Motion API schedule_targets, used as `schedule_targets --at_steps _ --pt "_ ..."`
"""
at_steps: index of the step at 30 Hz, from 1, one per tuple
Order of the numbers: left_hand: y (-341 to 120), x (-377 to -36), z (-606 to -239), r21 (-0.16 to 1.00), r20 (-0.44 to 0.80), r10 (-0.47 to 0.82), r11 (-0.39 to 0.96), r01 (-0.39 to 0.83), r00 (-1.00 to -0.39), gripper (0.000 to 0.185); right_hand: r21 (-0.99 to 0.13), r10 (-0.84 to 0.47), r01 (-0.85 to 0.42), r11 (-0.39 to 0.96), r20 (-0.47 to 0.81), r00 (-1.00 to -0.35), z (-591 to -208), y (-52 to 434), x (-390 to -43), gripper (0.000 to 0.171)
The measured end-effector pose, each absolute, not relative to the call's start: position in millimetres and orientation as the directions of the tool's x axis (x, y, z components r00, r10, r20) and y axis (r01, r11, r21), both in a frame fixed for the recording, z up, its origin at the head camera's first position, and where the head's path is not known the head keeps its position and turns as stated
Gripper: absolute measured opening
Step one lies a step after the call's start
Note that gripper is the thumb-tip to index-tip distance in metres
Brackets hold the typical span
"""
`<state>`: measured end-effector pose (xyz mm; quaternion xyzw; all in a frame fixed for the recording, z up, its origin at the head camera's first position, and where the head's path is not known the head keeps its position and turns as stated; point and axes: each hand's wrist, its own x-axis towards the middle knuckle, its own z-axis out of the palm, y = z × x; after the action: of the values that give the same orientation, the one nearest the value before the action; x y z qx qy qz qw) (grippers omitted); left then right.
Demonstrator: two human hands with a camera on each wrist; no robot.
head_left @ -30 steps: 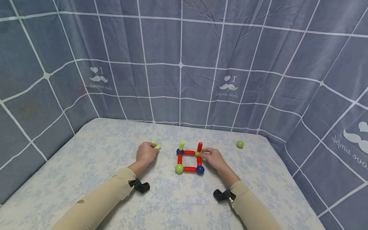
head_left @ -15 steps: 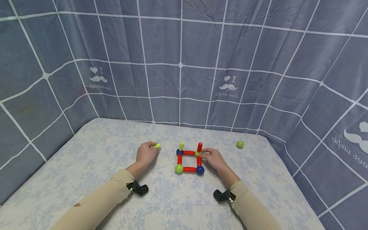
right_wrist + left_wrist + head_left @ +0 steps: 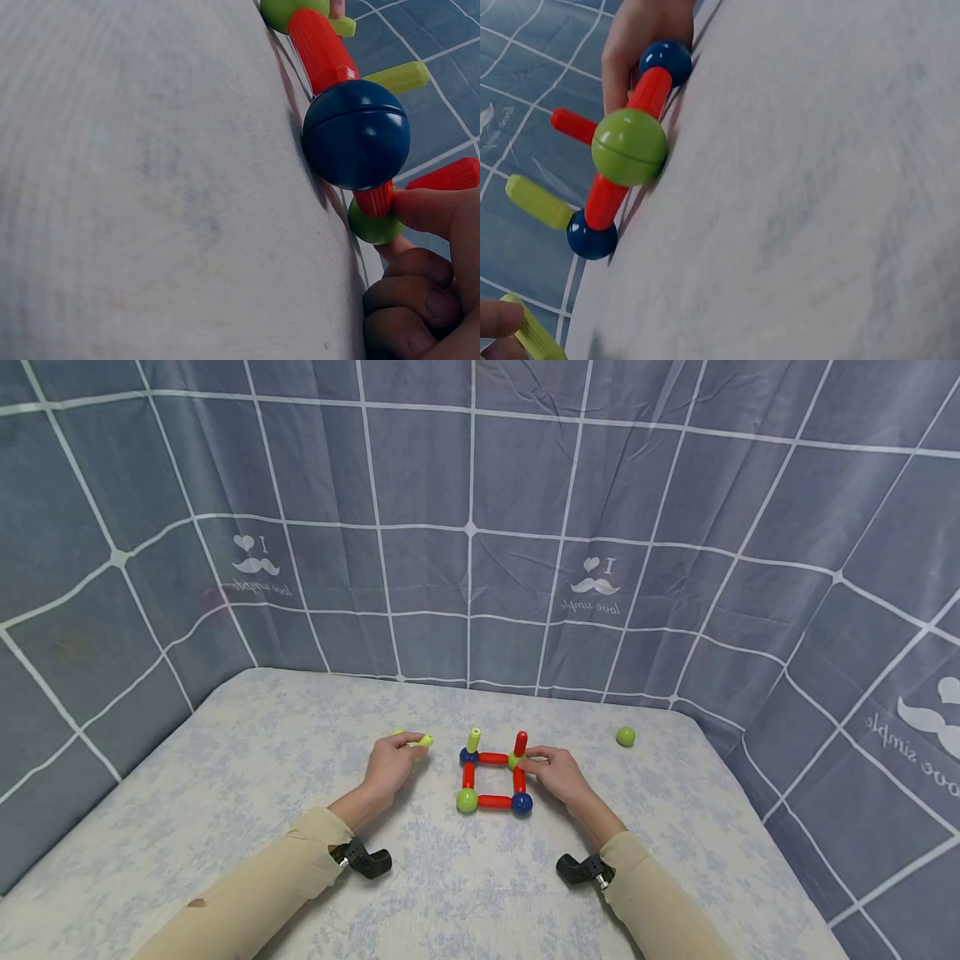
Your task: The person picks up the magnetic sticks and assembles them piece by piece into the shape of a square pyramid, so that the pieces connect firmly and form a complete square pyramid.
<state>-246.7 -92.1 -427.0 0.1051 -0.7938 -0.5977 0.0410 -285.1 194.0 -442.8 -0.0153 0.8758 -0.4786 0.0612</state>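
L hand (image 3: 390, 762), fingers pinching yellow stick (image 3: 420, 741), has carried it right, nearer the square frame (image 3: 492, 779); R hand (image 3: 555, 772) still pinches its far-right corner

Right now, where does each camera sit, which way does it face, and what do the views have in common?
Head: above, facing forward and down at the square frame on the table; both sleeves, left hand pinching a yellow stick, right hand at the frame.
Left wrist: low over the table, facing the frame's green ball; left fingertips show.
Right wrist: low, facing the blue ball; right fingers show.
All three share the frame.
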Motion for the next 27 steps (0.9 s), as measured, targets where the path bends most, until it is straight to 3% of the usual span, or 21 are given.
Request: schedule_targets --at_steps 9,17,27 --pt "-87 -240 -426 0.978 -0.133 -0.178 0.135 -0.158 -0.975 0.036 -0.843 -0.083 0.034 0.538 -0.093 -0.992 -443 194 -285 0.032" --pt "-81 -232 -427 0.977 -0.197 -0.055 -0.088 -0.192 -0.979 0.042 -0.836 -0.085 0.032 0.548 -0.093 -0.992 -444 195 -285 0.032" --pt "-71 -218 -424 0.943 -0.240 0.064 -0.222 -0.249 -0.969 0.046 -0.840 -0.090 0.036 0.542 -0.101 -0.991 -445 195 -286 0.033"
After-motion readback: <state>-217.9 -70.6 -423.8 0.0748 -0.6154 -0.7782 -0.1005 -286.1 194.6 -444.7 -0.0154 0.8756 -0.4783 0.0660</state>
